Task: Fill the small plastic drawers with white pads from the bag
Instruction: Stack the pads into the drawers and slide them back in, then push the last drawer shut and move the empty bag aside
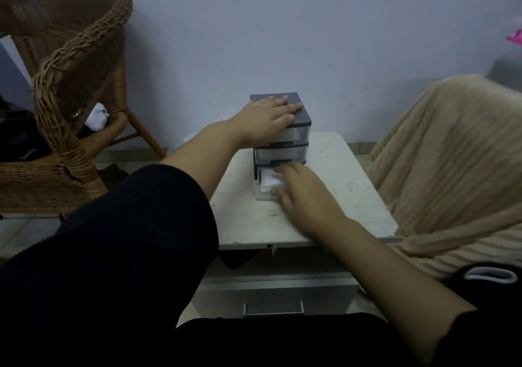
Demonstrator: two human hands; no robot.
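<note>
A small plastic drawer unit (pixel 299 138) with a dark grey top and clear drawers stands on a white cabinet top (pixel 333 186). My left hand (pixel 268 118) lies flat on the unit's top, fingers straight. The bottom drawer (pixel 261 193) is pulled out toward me and holds white pads (pixel 268 181). My right hand (pixel 302 194) rests over the open drawer's front, fingers extended onto the pads and thumb at the drawer's front edge. The two upper drawers are closed. A clear plastic bag (pixel 226 115) shows partly behind my left wrist.
A wicker chair (pixel 70 98) stands at the left with a white cloth on its seat. A seat draped in beige fabric (pixel 452 169) fills the right side. The cabinet has a metal drawer with a handle (pixel 272 307) below. My dark-clad knee covers the lower left.
</note>
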